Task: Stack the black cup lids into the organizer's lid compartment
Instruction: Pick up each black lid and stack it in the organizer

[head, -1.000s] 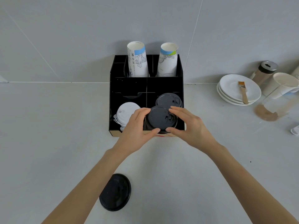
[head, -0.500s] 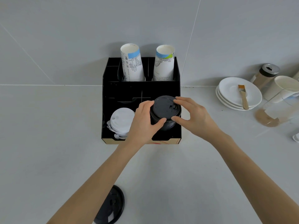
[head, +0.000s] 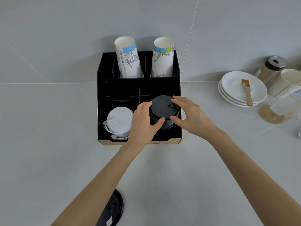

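Both hands close round a ribbed stack of black lids [head: 163, 111] standing in the front right compartment of the matte black organizer [head: 138, 88]: the left hand [head: 143, 124] has its thumb against the near side and fingers on the left rim, the right hand [head: 189, 116] pinches the other side. Smooth white lids [head: 119, 121] sit in the next compartment (stacked a little unevenly), and two tall printed paper cup stacks [head: 128, 59] lean at the back. One more glossy round black lid [head: 114, 209] lies flat on the pale grey counter [head: 48, 144], partly behind the left forearm.
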`<action>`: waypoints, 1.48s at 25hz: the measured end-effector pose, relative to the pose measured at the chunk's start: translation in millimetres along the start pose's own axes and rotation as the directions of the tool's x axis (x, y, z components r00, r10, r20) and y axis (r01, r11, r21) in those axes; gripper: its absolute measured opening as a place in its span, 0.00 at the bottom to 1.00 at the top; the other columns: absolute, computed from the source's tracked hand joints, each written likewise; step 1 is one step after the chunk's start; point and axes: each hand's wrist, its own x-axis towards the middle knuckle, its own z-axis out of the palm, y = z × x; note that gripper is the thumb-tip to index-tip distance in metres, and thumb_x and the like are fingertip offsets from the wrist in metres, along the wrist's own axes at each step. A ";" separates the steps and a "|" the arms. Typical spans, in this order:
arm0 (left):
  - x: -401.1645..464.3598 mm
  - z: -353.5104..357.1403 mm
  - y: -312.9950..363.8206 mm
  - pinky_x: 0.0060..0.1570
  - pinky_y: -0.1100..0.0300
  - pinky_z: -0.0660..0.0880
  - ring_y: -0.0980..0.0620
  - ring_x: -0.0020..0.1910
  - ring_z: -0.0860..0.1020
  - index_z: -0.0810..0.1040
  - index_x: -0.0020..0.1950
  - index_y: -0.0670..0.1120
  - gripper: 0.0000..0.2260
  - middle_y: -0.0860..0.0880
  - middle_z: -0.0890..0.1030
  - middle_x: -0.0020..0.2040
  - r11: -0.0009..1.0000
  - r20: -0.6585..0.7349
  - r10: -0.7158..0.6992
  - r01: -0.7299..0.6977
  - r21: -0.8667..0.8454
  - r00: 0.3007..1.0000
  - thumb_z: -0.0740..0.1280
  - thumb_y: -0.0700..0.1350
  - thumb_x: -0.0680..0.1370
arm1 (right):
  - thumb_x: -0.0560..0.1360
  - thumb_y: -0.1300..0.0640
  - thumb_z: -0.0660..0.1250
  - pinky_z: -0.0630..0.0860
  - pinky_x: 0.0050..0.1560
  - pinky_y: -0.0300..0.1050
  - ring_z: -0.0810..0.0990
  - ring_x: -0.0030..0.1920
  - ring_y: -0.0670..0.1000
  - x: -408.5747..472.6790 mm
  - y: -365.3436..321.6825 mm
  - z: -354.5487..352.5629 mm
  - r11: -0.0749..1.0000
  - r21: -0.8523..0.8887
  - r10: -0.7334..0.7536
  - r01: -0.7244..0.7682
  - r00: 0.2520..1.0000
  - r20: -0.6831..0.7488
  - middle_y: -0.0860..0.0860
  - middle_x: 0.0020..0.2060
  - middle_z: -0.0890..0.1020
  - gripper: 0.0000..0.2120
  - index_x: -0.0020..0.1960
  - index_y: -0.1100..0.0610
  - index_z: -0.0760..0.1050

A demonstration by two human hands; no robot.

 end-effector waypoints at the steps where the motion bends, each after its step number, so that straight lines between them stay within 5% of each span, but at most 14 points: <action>1: 0.0 0.8 -0.3 0.63 0.54 0.66 0.46 0.62 0.67 0.64 0.65 0.42 0.25 0.42 0.68 0.64 1.000 0.003 0.001 -0.001 0.004 1.000 0.69 0.45 0.71 | 0.72 0.58 0.66 0.59 0.68 0.46 0.64 0.68 0.55 -0.7 -0.4 0.7 1.000 -0.003 0.006 -0.006 1.000 -0.001 0.55 0.69 0.67 0.25 0.67 0.59 0.63; 5: -0.3 2.1 -0.5 0.63 0.54 0.65 0.45 0.63 0.66 0.64 0.65 0.42 0.26 0.42 0.68 0.65 0.999 0.002 0.001 -0.001 0.036 1.000 0.69 0.46 0.71 | 0.73 0.58 0.65 0.60 0.70 0.53 0.62 0.69 0.55 -3.7 -1.9 4.2 1.000 -0.011 0.025 -0.025 1.000 -0.002 0.55 0.70 0.65 0.25 0.67 0.59 0.61; 14: -0.7 -4.9 2.7 0.62 0.46 0.69 0.44 0.62 0.68 0.64 0.65 0.44 0.26 0.43 0.67 0.65 1.000 0.056 -0.020 0.019 0.014 0.998 0.69 0.46 0.70 | 0.73 0.60 0.64 0.61 0.65 0.40 0.65 0.68 0.53 -15.7 -2.9 19.5 0.986 0.157 0.075 -0.054 0.988 -0.133 0.53 0.70 0.65 0.23 0.66 0.58 0.63; 21: -9.3 -22.2 -2.0 0.62 0.48 0.67 0.44 0.65 0.66 0.60 0.68 0.45 0.29 0.44 0.65 0.68 0.997 0.064 -0.028 0.023 0.080 0.998 0.68 0.48 0.72 | 0.72 0.59 0.65 0.61 0.68 0.46 0.64 0.69 0.53 -21.2 -19.3 17.2 0.994 0.109 0.029 -0.009 0.983 -0.179 0.54 0.70 0.65 0.24 0.66 0.56 0.63; 33: -85.4 -72.9 -49.1 0.57 0.67 0.59 0.51 0.64 0.67 0.64 0.67 0.48 0.23 0.49 0.70 0.66 0.996 0.129 0.012 -0.023 0.088 0.992 0.66 0.46 0.74 | 0.74 0.58 0.62 0.58 0.72 0.49 0.60 0.71 0.51 -63.8 -67.4 61.4 0.992 0.037 -0.116 0.118 0.992 -0.038 0.53 0.70 0.65 0.24 0.68 0.55 0.61; 37: -118.6 -88.0 -70.6 0.60 0.64 0.59 0.50 0.65 0.66 0.63 0.67 0.49 0.23 0.48 0.69 0.67 0.992 0.149 -0.052 0.034 0.119 0.987 0.65 0.47 0.74 | 0.74 0.56 0.63 0.56 0.71 0.44 0.61 0.70 0.51 -83.2 -78.9 90.6 0.985 0.025 -0.174 0.173 0.983 0.055 0.53 0.69 0.66 0.24 0.68 0.55 0.60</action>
